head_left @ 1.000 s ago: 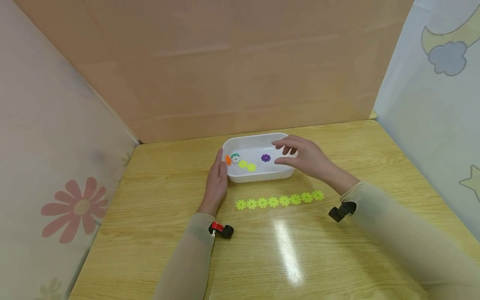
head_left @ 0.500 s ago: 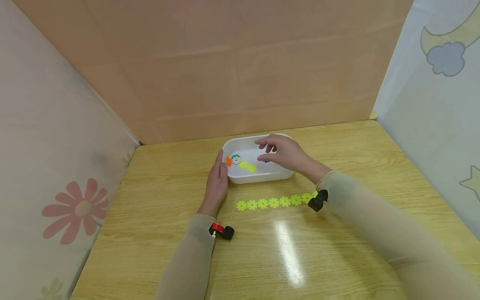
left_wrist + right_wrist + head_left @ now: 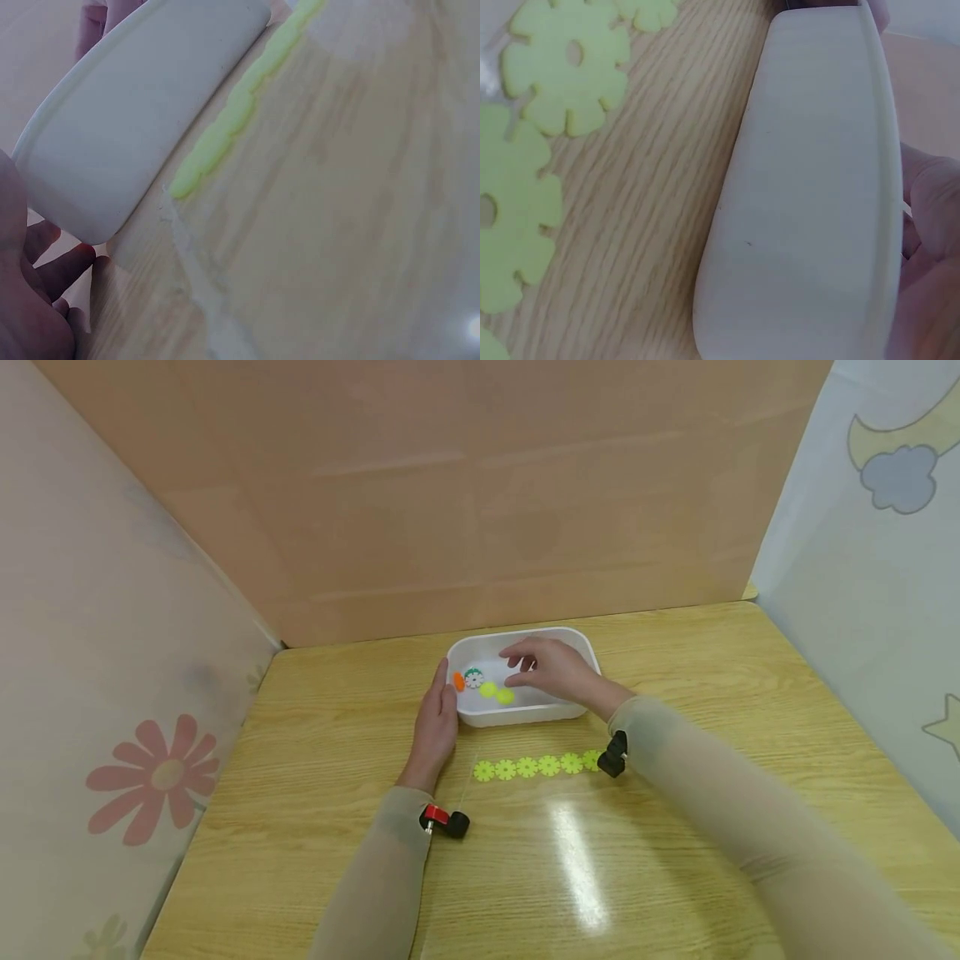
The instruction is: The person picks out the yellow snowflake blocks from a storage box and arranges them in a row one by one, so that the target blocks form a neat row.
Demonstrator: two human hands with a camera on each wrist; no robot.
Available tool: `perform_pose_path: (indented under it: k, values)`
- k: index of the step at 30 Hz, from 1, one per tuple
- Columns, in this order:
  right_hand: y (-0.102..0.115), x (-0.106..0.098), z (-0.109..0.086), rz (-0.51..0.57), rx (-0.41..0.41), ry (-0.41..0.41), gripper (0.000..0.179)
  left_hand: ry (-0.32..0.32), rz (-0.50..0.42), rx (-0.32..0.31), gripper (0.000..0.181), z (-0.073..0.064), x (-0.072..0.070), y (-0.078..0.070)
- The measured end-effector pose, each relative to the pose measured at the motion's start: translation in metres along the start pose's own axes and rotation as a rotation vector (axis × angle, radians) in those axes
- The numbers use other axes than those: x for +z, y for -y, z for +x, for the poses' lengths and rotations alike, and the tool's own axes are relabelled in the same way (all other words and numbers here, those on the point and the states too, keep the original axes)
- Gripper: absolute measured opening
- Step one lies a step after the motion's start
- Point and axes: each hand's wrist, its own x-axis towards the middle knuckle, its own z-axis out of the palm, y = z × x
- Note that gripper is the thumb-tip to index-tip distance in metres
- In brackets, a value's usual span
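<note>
A white plastic tub (image 3: 517, 717) stands on the table. My left hand (image 3: 435, 727) rests against its left end, and in the left wrist view fingers (image 3: 67, 270) lie by the tub's lower corner. My right hand (image 3: 551, 668) is over the inside of the tub, thumb and forefinger apart, nothing seen between them. To the left of those fingertips lie two yellow-green snowflake discs (image 3: 497, 692). Further left are a white disc (image 3: 474, 678) over a green one and an orange disc (image 3: 459, 681) near the wall.
In front of the tub a row of yellow-green snowflake discs (image 3: 527, 767) lies on the wooden table (image 3: 510, 860); my right wrist camera (image 3: 613, 756) covers its right end. A thin pale strip (image 3: 202, 285) runs toward me from the row's left end. Partitions stand behind and at both sides.
My right hand has moved left and a little lower over the tub, and now hides the purple disc seen earlier. My left hand has stayed at the tub's left end.
</note>
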Motion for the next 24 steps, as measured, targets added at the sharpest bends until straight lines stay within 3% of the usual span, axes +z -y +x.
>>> perform_pose_path:
  k: [13, 24]
  values:
    - [-0.002, 0.011, 0.005, 0.064, 0.071, 0.097, 0.052, -0.003, 0.010, 0.016, 0.060, 0.000, -0.002, 0.001]
    - [-0.011, 0.016, 0.010, 0.053, 0.090, 0.150, 0.045, -0.004, 0.014, 0.010, 0.060, -0.001, -0.003, 0.001]
